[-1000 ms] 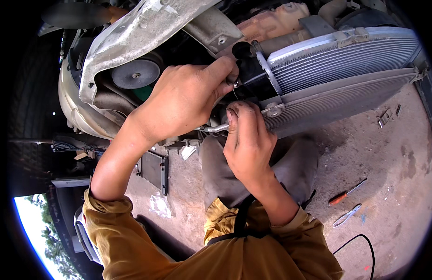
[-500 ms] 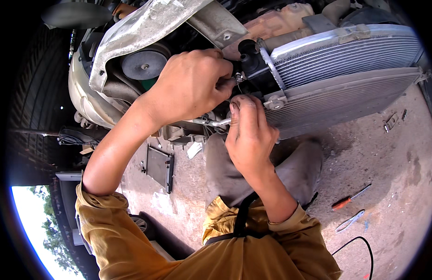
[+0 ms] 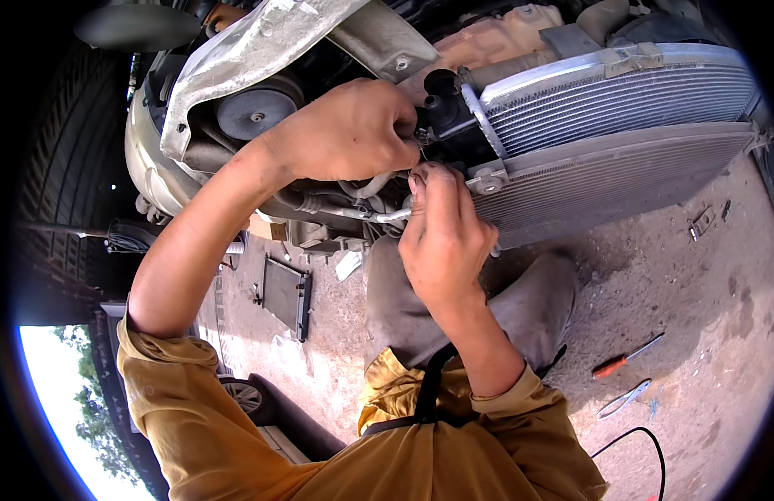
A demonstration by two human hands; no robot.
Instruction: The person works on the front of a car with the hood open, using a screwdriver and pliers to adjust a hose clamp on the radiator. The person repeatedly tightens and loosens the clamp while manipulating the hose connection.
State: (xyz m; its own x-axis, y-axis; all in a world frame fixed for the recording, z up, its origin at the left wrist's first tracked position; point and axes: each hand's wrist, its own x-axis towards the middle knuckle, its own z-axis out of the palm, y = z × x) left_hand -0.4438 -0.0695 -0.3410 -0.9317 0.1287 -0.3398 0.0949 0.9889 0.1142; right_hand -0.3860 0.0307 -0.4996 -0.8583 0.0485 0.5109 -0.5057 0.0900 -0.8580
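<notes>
My left hand [image 3: 349,129] is closed in a fist beside the black end tank [image 3: 455,117] of the radiator [image 3: 604,98]. My right hand [image 3: 448,234] is closed just below it, thumb and fingers pinched together near the metal pipe [image 3: 387,216]. A short, thin wire-like strand shows between the two hands; its ends are hidden by the fingers. Next to my left fingertips is a small metal clamp [image 3: 423,134]. In front of the radiator hangs a greyish finned condenser [image 3: 604,179], with a metal bracket [image 3: 489,179] at its near left corner.
Pale metal bodywork [image 3: 236,71] arches over a round grey disc-shaped part [image 3: 257,113]. A screwdriver [image 3: 625,356], pliers [image 3: 624,399], a black cable [image 3: 654,441] and small metal parts [image 3: 702,223] lie on the floor at right. Another radiator-like panel [image 3: 284,296] lies at left.
My left hand has turned slightly, its fist closing lower, and the left elbow has shifted left. My right hand has risen a little and stays pinched.
</notes>
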